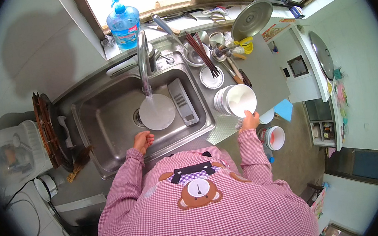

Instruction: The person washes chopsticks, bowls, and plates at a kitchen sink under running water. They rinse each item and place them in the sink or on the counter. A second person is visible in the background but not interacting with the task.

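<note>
My right hand (250, 120) grips the near rim of the top white bowl (241, 100) in a tilted stack of bowls on the counter to the right of the sink. A grey scouring pad (240, 124) lies beside that hand. Near the front of the stainless steel sink (112, 108), my left hand (144, 141) hovers with curled fingers; its palm is hidden and nothing shows in it. Water runs from the tap (143, 64) onto a round white dish (157, 116) in the basin. A slotted grey plastic holder (183, 101) leans along the basin's right wall.
Dark chopsticks (203, 54) lie across a small white dish (211, 82) behind the stack. A pot lid (251, 18) leans near the window sill, where a blue detergent bottle (124, 26) stands. Left of the sink are round boards (48, 129). A bucket (274, 138) stands at lower right.
</note>
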The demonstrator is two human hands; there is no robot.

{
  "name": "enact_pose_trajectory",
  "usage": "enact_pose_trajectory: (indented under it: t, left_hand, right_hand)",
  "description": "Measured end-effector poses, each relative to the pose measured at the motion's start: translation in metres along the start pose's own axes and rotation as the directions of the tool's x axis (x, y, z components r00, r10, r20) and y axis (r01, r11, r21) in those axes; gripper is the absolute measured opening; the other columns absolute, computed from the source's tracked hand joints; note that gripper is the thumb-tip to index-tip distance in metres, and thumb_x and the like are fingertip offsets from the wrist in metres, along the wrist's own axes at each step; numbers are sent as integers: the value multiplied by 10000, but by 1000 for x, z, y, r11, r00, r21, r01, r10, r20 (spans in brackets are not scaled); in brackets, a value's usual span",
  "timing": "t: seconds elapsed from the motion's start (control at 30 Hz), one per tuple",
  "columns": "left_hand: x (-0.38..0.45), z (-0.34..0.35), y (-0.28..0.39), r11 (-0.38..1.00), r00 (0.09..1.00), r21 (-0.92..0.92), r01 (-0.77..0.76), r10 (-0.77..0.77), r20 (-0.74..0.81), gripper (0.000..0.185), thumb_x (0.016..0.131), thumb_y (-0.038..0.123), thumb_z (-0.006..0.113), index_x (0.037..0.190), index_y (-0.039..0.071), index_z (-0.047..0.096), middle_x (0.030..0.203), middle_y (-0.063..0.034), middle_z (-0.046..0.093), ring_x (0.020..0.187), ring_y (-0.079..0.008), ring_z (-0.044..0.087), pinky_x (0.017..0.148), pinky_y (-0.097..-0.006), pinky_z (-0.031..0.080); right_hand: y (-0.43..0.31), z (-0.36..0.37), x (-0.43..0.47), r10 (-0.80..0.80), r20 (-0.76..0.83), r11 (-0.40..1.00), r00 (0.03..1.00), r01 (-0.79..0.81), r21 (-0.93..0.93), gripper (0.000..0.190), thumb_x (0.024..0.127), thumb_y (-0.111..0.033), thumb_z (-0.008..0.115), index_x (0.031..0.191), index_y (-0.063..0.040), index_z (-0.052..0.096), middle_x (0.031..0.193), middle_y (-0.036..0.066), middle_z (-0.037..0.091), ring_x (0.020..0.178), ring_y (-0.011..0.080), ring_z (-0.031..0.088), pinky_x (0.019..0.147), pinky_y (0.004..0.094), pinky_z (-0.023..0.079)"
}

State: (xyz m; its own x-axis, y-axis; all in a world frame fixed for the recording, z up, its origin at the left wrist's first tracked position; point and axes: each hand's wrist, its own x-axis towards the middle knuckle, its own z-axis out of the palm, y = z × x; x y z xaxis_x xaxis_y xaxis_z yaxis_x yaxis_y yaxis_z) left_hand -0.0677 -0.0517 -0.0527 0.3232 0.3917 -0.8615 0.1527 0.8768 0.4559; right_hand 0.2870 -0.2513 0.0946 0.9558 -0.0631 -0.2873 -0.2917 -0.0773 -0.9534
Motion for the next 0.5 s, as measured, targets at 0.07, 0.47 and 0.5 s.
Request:
enact_pose_trajectory:
  t: [0.07,0.47,0.5]
  left_hand:
    - [4,3,-3,1000,1000,15,3,-3,1,129,875,181,512,920,63,539,779,-64,613,615,-141,574,534,-258,482]
    - [45,-13,-31,977,987,210,22,13,-161,129,817,141,486,869,44,552,721,-73,593,532,-146,558,430,-271,459]
    - [53,-15,-35,972,984,233,21,21,-174,125,811,135,482,852,40,552,707,-74,591,512,-149,553,414,-274,453]
  right_hand:
    - [8,-6,9,30,42,997,999,-27,-76,389,722,-48,575,1074,63,453,982,147,561,847,225,569,763,320,458]
    - [39,7,23,-186,-35,851,982,143,-504,403,749,-200,637,1025,55,491,963,191,583,832,267,590,763,342,463]
    - [48,-2,37,-217,0,804,976,179,-566,397,753,-202,618,1029,57,495,974,209,586,858,296,592,792,360,454]
